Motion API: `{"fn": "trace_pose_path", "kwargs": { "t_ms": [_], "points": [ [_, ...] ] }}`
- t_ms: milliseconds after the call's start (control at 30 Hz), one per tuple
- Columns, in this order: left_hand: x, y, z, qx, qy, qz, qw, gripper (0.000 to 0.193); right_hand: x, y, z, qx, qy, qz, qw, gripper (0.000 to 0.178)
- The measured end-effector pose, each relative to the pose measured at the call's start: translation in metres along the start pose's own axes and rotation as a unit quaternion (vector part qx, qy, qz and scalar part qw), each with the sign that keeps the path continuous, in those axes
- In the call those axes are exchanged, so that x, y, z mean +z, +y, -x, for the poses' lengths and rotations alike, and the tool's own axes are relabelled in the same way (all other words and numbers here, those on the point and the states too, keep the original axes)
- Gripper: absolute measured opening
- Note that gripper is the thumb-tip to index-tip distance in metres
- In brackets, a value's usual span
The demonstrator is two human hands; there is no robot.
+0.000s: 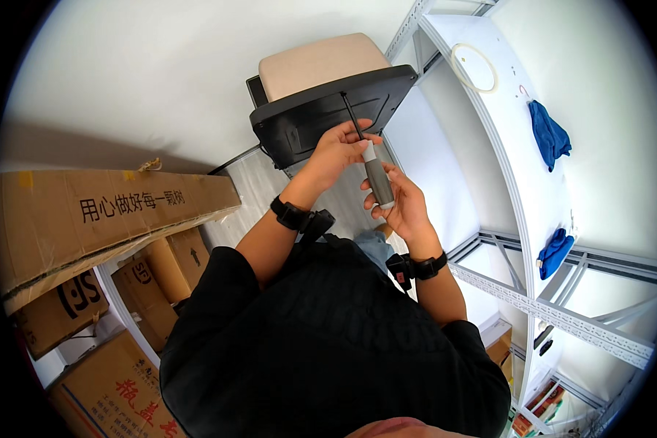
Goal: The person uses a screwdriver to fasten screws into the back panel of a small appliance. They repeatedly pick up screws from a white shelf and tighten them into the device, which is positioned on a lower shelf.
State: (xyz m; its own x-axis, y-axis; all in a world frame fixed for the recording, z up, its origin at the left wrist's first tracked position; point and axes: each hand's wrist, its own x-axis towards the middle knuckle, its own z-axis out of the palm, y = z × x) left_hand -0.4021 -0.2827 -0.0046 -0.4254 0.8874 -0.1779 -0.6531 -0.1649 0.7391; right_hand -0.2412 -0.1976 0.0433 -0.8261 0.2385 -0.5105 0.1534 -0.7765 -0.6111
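Note:
A screwdriver (376, 175) with a grey handle and a long black shaft slants up from my hands. Its tip meets the black plastic shell (310, 124) of a chair seat or back with a beige cushion (321, 64). My left hand (337, 150) pinches the shaft by the light collar above the handle. Around the lower handle curl the fingers of my right hand (407, 204), loosely bent, with the palm partly turned up. Whether a screw sits at the tip is too small to tell.
At my left a long cardboard box (117, 201) lies over other cartons (150, 292). A white metal shelf rack (482, 131) rises on the right, holding a pale ring (493, 73) and two blue cloths (549, 136). Wall and grey floor (248, 190) lie beyond the chair.

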Motion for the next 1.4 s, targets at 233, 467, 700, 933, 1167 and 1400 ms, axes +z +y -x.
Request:
{"fn": "trace_pose_path", "kwargs": {
  "t_ms": [233,467,700,933,1167,1400],
  "points": [
    [0.002,-0.001,-0.005,-0.033,0.050,-0.192,0.980,0.041,-0.003,0.025,-0.009,-0.161,0.101,0.277,0.942,0.045],
    [-0.004,-0.002,0.000,0.015,0.003,-0.007,1.000,0.038,-0.012,0.005,-0.006,-0.010,-0.034,-0.012,0.999,0.041],
    [0.004,0.006,-0.003,-0.028,0.061,-0.188,0.980,0.043,-0.004,0.025,-0.012,-0.160,0.095,0.226,0.956,0.039],
    [-0.005,0.006,-0.001,-0.007,0.021,-0.047,0.999,0.044,-0.004,-0.002,-0.007,0.007,-0.039,0.013,0.999,0.045],
    [0.003,0.012,-0.003,-0.048,0.036,-0.238,0.969,0.045,0.000,0.020,-0.009,-0.105,0.072,0.219,0.968,0.046],
    [-0.004,0.014,0.002,-0.030,-0.006,-0.045,0.999,0.048,-0.008,0.003,-0.009,-0.010,-0.027,0.066,0.997,0.048]
  ]
}}
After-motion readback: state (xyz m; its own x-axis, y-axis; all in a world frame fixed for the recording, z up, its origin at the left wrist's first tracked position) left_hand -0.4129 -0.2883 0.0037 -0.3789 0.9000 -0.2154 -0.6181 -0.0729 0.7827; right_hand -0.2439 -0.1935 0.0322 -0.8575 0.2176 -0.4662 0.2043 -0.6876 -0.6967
